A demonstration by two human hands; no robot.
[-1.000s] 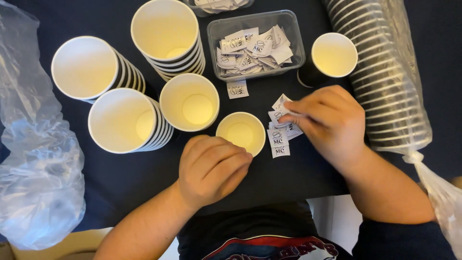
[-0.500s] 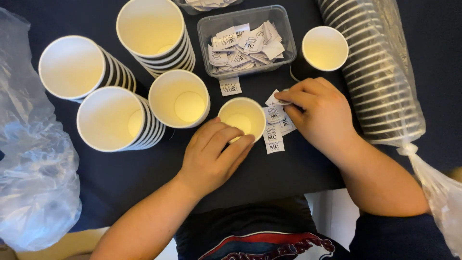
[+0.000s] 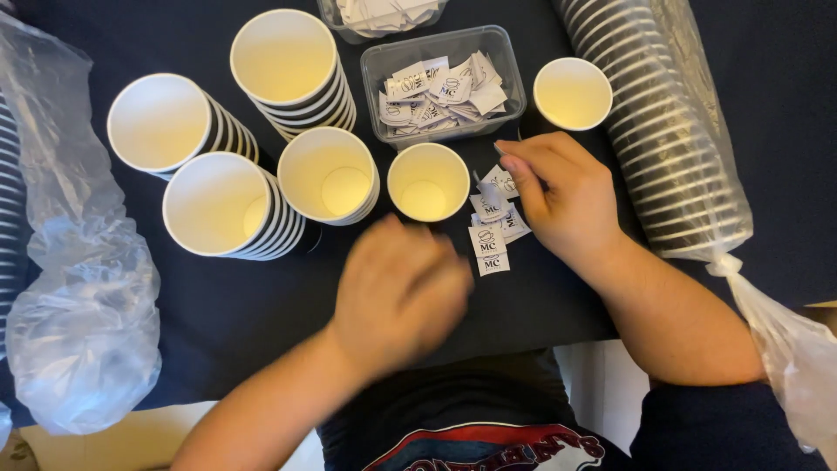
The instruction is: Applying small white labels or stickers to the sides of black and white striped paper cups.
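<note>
Though partly hidden under the knuckles, look pinched shut: right fingers, thumb and forefinger closed on one small white paper label tipped up at a corner. Belong to the right hand, lying palm down on the dark worktop.

Just near of that pinch, more loose labels, strung out in a short row whose long axis runs near to far. Directly left of the pinched label, just beside it and apart, a small paper cup, upright, mouth open, nothing inside. Right fingers clearly closer to its rim than the other hand.

Near of the cup and clear of it, the left hand, smeared by motion. Touching nothing; cannot tell how far its fingers are curled.

Farther out:
- Beyond the cup, a clear plastic tub heaped with more labels.
- Right of the tub, a single cup.
- Left of the small cup, four stacks of cups, all open end up.
- Along the right edge, a long sleeve of nested cups in plastic wrap.
- At far left, a crumpled plastic bag.

Against half a second ago: left hand then wrapped on the near rim of the small cup, now off it and drawn back toward the body. Cup now nearer the tub. Right hand on the labels both then and now.
</note>
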